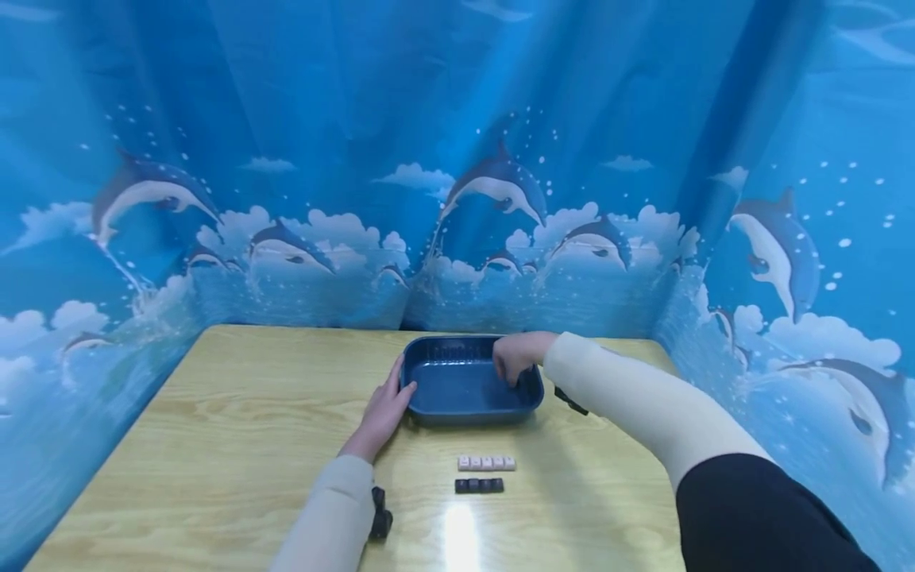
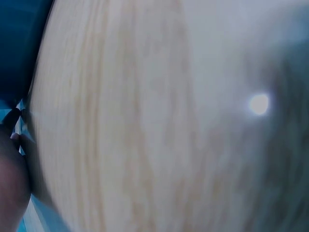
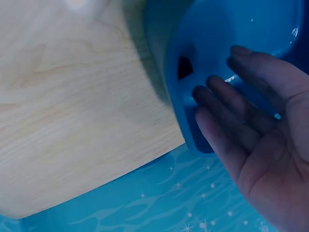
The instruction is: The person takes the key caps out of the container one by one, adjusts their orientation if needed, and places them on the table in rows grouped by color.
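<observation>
A dark blue rectangular tray (image 1: 461, 417) stands near the back of the wooden table. My left hand (image 1: 384, 409) holds its left side, thumb at the rim and fingers along the outer wall. My right hand (image 1: 518, 355) reaches down inside the tray's right end. In the right wrist view, the right hand (image 3: 256, 106) has loosely bent, spread fingers with nothing between them. Just beyond its fingertips, a small black piece (image 3: 185, 67) lies in the tray by the wall. The left wrist view catches only part of the left hand (image 2: 12, 174) beside the tray.
In front of the tray lie a row of white keycaps (image 1: 486, 463) and, nearer, a row of black keycaps (image 1: 479, 485). A blue dolphin-print curtain (image 1: 343, 159) surrounds the table (image 1: 250, 429) at the back and sides.
</observation>
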`<state>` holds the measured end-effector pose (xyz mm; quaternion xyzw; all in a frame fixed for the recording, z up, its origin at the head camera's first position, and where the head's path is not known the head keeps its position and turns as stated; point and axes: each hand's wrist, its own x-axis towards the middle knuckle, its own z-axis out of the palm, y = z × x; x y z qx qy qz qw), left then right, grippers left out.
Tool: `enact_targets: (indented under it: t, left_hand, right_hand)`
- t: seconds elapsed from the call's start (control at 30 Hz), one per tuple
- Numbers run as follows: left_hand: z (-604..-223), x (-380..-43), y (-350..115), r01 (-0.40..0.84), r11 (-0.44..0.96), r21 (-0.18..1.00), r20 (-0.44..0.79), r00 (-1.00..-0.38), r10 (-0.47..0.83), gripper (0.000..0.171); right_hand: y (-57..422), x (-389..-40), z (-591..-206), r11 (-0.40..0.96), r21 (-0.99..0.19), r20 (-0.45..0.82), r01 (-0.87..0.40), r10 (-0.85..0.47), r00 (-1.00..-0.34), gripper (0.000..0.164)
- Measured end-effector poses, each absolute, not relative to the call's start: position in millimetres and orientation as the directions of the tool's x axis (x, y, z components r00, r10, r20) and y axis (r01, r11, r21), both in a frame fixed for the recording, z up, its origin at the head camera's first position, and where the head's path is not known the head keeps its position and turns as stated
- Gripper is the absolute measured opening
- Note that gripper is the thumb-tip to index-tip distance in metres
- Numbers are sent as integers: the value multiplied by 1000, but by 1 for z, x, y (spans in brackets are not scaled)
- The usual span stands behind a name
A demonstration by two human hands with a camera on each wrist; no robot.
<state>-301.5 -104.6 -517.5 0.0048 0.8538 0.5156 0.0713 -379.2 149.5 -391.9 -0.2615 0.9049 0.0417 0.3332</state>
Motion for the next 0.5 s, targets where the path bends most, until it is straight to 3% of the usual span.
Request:
enact_targets:
  t: [0.23, 0.5]
  left_hand:
    - [-519, -303, -103, -46, 493, 869, -92, -993, 69, 68]
    - [-520, -302, -107, -46, 476, 878, -90, -994, 69, 67]
  right_hand:
    - [145, -389, -395, 925, -96, -718, -367, -320, -618, 14]
    - [135, -398, -407, 910, -16, -769, -414, -276, -577, 9]
